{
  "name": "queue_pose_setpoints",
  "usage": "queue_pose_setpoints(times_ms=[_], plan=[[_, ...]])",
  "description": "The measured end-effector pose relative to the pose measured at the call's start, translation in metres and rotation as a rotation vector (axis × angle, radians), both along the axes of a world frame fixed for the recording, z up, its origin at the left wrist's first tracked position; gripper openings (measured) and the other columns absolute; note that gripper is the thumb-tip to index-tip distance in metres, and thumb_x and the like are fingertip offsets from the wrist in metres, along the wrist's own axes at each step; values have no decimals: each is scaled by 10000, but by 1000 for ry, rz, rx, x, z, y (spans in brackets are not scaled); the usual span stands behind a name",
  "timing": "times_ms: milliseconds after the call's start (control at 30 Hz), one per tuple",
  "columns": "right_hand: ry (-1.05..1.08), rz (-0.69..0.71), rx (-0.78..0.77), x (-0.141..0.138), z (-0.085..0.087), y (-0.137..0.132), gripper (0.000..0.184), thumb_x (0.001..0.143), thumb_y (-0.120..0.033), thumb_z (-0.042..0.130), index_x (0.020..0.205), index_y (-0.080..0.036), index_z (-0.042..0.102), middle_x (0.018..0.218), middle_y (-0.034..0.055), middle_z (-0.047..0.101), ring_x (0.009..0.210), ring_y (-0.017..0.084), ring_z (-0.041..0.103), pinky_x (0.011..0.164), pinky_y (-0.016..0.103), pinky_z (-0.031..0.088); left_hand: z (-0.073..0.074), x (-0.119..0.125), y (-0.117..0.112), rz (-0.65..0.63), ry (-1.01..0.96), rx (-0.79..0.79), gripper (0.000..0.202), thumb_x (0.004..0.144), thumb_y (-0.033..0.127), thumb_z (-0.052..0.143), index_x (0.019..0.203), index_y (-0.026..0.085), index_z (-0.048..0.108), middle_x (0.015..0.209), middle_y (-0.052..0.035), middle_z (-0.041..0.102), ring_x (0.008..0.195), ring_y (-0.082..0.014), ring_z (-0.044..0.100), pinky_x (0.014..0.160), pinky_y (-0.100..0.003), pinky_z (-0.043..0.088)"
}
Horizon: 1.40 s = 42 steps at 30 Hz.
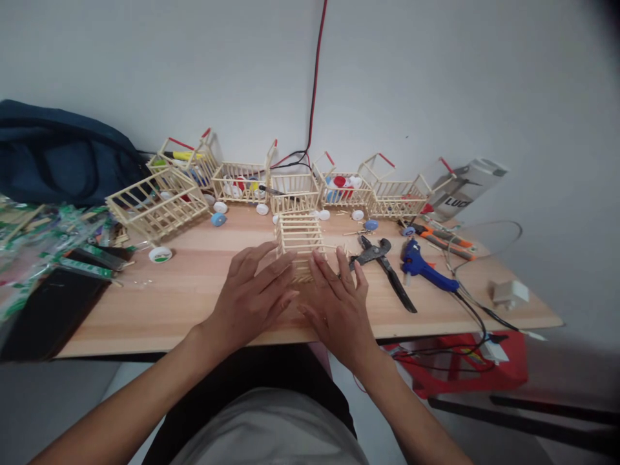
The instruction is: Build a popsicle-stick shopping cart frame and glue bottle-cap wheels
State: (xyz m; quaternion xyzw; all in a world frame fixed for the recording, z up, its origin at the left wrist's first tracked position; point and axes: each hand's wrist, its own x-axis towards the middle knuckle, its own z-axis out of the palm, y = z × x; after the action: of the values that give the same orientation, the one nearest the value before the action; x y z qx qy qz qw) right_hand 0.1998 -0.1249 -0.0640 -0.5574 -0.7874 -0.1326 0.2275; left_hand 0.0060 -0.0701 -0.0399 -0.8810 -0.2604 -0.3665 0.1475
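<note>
A small slatted box of thin wooden sticks (301, 236) lies in front of me on the wooden table. My left hand (252, 290) is at its near left side, with the fingers stretched out toward the sticks. On the near right side, my right hand (341, 303) has its fingers spread, the tips at the box's edge. Neither hand grips anything, though the fingertips seem to touch or nearly touch the box. Its near end is partly hidden by the fingers. Behind it stands a stick-built mini cart (294, 194) with white bottle-cap wheels.
Several more stick carts line the wall, including a tilted one (159, 203) at left. Pliers (387, 271), a blue glue gun (426, 268) with its cord, and orange-handled pliers (440, 239) lie right. Plastic packets (58, 245) and a dark blue bag (62, 155) occupy the left.
</note>
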Motion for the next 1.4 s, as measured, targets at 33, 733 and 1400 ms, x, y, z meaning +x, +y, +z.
queue_pose_setpoints(times_ms=[33, 733, 1400], plan=[[-7, 2, -2, 0, 0, 0, 638, 942, -371, 491, 1503, -136, 297, 1545, 96, 384, 1494, 316, 89, 1156, 602, 152, 0, 0, 0, -3, -1, 3, 268, 867, 213, 602, 1129, 183, 652, 1236, -101, 676, 1236, -338, 517, 976, -493, 409], [-48, 45, -6, 1, 7, 2, 572, 955, -346, 475, 1461, -96, 376, 1543, 93, 387, 1487, 329, 112, 1155, 617, 155, 2, 8, 2, -33, 11, -38, 288, 901, 274, 590, 1175, 218, 656, 1159, -66, 707, 1243, -283, 516, 1051, -464, 354], [-69, 35, -21, -1, 12, 5, 555, 970, -340, 453, 1468, -108, 371, 1556, 81, 360, 1496, 314, 62, 1157, 617, 140, 6, 11, 2, -27, 24, -41, 216, 909, 247, 584, 1089, 183, 685, 1129, -50, 721, 1205, -294, 526, 1038, -478, 353]])
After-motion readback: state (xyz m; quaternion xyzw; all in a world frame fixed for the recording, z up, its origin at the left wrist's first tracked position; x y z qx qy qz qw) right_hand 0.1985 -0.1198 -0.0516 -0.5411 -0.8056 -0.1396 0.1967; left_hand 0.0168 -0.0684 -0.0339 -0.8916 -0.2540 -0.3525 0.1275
